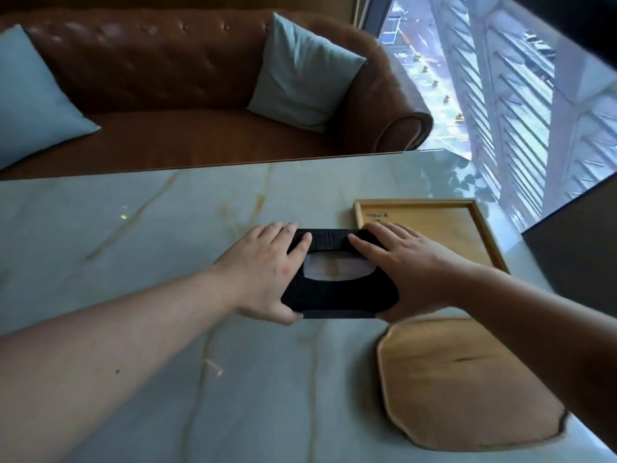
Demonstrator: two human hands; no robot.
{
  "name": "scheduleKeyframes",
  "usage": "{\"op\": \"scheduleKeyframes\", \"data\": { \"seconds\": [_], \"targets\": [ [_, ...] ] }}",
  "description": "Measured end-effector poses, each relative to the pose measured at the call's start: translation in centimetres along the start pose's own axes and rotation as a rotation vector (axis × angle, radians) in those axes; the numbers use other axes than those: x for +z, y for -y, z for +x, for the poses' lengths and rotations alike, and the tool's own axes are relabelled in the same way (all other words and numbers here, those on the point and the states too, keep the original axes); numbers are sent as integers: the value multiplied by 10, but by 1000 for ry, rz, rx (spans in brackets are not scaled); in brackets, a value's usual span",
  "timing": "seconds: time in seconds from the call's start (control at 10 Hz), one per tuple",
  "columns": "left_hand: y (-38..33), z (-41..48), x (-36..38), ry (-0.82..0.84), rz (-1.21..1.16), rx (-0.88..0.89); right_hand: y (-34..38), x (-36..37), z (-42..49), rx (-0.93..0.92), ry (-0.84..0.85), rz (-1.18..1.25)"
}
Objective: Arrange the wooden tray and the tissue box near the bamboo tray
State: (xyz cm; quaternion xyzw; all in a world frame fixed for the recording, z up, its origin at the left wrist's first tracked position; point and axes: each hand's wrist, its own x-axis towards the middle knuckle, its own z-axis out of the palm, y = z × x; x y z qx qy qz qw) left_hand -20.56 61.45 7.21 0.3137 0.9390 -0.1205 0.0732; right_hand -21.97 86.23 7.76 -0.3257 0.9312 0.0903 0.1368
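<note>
Nearest me lies the wooden tray. Beyond it, my left hand and right hand clasp the black tissue box, long axis left-right, opening upward. Farther right, the bamboo tray; its print unreadable.

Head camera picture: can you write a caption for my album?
Both hands, left and right, grip a black tissue box on a marble table beside two wooden trays.

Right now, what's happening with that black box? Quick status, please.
Left hand and right hand clasp the tissue box at both ends. Box beside square bamboo tray; rounded wooden tray nearer. Nothing in the way.
</note>
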Motion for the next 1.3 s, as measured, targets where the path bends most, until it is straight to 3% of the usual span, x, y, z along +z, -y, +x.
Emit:
{"op": "scheduleKeyframes", "data": {
  "seconds": [0.3, 0.6, 1.1, 1.3],
  "targets": [
    [-57, 112, -15, -12, -21, 28, -112, 22, -26, 52, 34, 25],
    [-95, 181, -13, 37, -34, 25, -171, 56, -32, 109, 52, 44],
    [-114, 195, 0, 88, -51, -4, -179, 75, -35, 138, 87, -5],
    [-107, 170, -10, -4, 16, 21, -157, 65, -37, 151, 4, -91]
  ]
}}
